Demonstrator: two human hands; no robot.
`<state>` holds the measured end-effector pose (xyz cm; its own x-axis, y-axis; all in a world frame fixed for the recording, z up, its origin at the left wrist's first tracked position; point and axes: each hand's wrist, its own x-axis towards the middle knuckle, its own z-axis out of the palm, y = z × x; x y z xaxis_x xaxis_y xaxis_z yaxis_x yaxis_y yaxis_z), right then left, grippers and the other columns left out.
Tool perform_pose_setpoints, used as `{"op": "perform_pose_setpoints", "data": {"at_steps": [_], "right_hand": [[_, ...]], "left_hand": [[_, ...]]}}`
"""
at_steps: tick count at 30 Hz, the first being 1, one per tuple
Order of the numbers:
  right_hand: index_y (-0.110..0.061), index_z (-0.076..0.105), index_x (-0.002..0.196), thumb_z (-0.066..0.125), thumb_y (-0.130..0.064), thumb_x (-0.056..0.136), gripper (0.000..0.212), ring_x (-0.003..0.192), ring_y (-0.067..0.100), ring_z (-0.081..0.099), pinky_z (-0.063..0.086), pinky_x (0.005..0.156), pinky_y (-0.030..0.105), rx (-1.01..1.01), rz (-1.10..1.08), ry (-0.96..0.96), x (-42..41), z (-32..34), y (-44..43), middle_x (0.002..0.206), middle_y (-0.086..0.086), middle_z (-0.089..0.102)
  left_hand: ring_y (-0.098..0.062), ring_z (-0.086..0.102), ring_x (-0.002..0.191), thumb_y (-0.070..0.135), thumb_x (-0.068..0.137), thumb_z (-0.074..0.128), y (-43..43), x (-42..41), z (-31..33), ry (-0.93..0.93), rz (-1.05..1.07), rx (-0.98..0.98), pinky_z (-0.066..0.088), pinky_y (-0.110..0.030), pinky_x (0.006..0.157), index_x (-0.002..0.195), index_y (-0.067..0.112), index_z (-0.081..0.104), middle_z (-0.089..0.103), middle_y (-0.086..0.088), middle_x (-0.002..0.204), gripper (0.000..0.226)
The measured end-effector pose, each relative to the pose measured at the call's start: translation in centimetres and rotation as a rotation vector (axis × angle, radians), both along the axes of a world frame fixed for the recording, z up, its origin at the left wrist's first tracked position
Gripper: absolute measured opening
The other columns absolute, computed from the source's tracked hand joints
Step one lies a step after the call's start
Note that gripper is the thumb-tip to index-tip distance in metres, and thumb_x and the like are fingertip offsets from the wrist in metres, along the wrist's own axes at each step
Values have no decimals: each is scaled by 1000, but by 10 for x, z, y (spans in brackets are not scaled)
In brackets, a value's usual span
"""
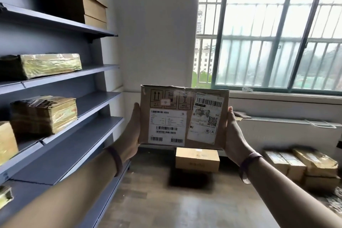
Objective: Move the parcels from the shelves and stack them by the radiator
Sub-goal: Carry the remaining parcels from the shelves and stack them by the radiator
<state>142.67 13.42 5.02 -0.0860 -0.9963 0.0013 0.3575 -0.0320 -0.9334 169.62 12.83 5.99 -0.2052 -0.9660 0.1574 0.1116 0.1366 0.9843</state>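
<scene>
Beyond my fingertips runs the long white radiator (277,129) under the barred window (268,29), with grey shelves (61,146) off past my left fingers and parcels on the floor (198,160) below them. I hold the labelled cardboard parcel (183,118) upright between my left hand (132,127) and right hand (234,133), palms pressed flat on its two ends, fingers hidden behind. I judge it best to keep that squeeze even, lower it level, and square it onto the floor box beneath my fingers.

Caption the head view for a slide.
Both hands, left hand and right hand, hold a labelled cardboard parcel facing the radiator.
</scene>
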Motion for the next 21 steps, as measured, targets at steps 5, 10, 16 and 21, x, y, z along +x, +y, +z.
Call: {"op": "perform_pose_setpoints", "data": {"at_steps": [5,10,16,21], "right_hand": [[-35,66,114,25,-75,90,62,98,21,73,58,81,46,4,24,-21,-12,-18,-81,110,-1,75],[-33,65,117,25,-76,89,65,102,27,71,56,86,50,30,-25,-27,-25,-35,-175,114,4,73],[-32,65,115,24,-75,89,65,104,27,69,55,89,49,65,-131,14,-49,-32,-296,113,5,73],[-29,61,127,31,-81,75,80,110,31,67,50,98,53,84,-128,-8,-82,-37,-377,120,9,70]], "left_hand": [[-15,63,117,81,84,5,-81,-8,-12,-43,-60,-14,42,-58,104,123,47,63,67,8,125,78],[-17,64,116,69,93,3,-181,-25,-26,-41,-85,-64,45,-55,102,131,35,59,67,4,126,76],[-24,63,117,63,95,3,-317,-59,-29,-2,-137,-90,44,-59,102,136,23,54,65,-3,129,76],[-23,66,113,76,81,10,-411,-94,-31,-45,-155,-14,40,-62,104,126,33,62,69,1,123,82]]}}
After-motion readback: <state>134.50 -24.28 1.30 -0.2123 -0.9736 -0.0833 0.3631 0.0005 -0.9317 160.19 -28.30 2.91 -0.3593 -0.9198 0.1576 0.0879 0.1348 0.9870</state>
